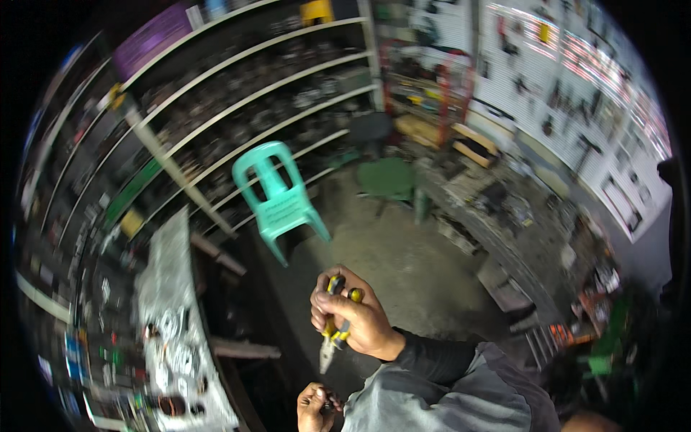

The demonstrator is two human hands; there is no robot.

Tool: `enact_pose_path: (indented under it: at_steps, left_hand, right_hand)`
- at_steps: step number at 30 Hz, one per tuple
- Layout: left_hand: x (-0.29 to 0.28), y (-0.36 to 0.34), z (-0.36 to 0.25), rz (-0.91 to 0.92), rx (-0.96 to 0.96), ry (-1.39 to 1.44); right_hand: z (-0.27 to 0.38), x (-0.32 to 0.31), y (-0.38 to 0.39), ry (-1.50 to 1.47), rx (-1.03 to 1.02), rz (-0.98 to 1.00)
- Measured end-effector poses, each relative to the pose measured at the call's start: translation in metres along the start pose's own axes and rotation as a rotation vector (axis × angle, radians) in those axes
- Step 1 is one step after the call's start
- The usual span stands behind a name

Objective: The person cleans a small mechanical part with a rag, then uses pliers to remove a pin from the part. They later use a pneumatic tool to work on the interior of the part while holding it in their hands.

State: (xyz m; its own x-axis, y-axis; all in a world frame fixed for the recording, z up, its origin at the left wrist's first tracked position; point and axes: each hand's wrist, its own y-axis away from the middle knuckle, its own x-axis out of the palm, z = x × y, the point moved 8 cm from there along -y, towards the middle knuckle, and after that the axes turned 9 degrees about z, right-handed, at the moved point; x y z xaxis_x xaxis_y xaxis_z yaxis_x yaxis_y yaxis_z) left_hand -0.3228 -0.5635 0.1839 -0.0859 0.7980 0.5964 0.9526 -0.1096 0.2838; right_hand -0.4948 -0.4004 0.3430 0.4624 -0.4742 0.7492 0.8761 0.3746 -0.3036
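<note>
- Grey concrete floor (410,263): pale turquoise plastic chair (272,205) stands far left; cluttered grey workbench (502,246) extends along the right.
- Right hand (354,313): clenched around steel pliers with yellow-and-black handles (327,351), nose pointing toward the near side.
- Left hand (312,408): nearer than the pliers, fingers curled; object grasped, cannot tell.

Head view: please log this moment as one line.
right hand: holds yellow-black long-nose pliers; left hand: curled, contents unclear; turquoise plastic chair: unoccupied
</note>
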Motion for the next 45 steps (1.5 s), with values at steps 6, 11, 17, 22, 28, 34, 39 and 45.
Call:
enact_pose_path:
  at_steps: [6,11,17,22,28,34,39,45]
  left_hand:
    - [0.148,-0.149,0.021,0.400,-0.155,-0.011]
    - [0.228,-0.258,0.039,0.298,-0.337,0.139]
    - [0.272,-0.412,0.075,0.300,-0.423,-0.211]
    - [0.378,-0.516,0.072,0.890,-0.186,-0.852]
    - [0.535,-0.579,0.130,1.478,-0.240,-1.298]
    - [0.641,-0.631,0.197,1.324,-0.302,-1.013]
    - [0.647,-0.701,0.242,1.139,-0.239,-0.944]
    - [0.584,-0.758,0.284,0.746,-0.334,-0.909]
  right_hand:
    - [0.090,-0.131,-0.006,-0.060,-0.417,-0.451]
    - [0.123,-0.220,0.021,0.134,-0.498,-0.646]
    - [0.193,-0.317,0.039,0.909,-0.231,-0.641]
    - [0.240,-0.388,0.015,1.327,0.319,-0.602]
    - [0.311,-0.438,0.017,1.133,0.276,-0.875]
    - [0.442,-0.523,0.072,0.927,-0.151,-1.205]
    - [0.639,-0.575,0.118,1.198,-0.268,-1.422]
    - [0.891,-0.625,0.128,1.619,-0.500,-1.519]
